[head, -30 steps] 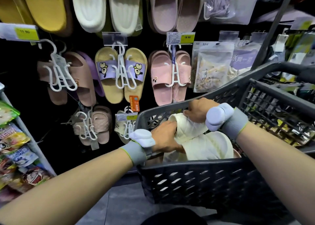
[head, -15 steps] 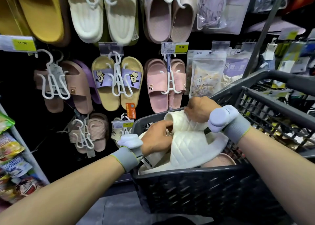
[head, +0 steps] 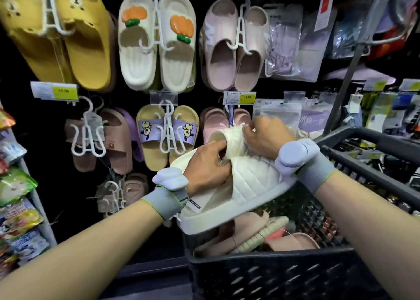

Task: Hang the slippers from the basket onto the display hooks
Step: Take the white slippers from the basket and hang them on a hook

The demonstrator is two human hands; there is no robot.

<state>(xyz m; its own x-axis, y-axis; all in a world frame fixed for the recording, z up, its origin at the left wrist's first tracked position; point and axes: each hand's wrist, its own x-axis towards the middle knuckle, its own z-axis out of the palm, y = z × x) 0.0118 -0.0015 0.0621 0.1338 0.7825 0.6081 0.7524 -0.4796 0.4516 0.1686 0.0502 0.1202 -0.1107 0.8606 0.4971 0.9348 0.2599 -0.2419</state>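
A pair of cream quilted slippers [head: 247, 186] is held up above the dark plastic basket [head: 272, 274]. My left hand [head: 208, 168] grips the strap edge of the near slipper. My right hand [head: 266, 136] pinches the top of the pair, where the hanger is hidden under my fingers. More slippers, tan and pink [head: 254, 233], lie inside the basket. Behind the cream pair hang pink slippers [head: 214, 122] on a hook under a price tag [head: 239, 97].
The display wall carries yellow slippers [head: 68, 36], cream slippers with orange pumpkins [head: 156, 43], pink clogs [head: 234, 47], bear-print slippers [head: 168, 133] and brown ones [head: 106, 140] on white hangers. Snack packets [head: 16, 186] fill a shelf at left. Bagged goods [head: 293, 38] hang at right.
Both hands have lifted the cream slippers up out of the basket toward the display wall. The view has tilted upward, showing more of the top row.
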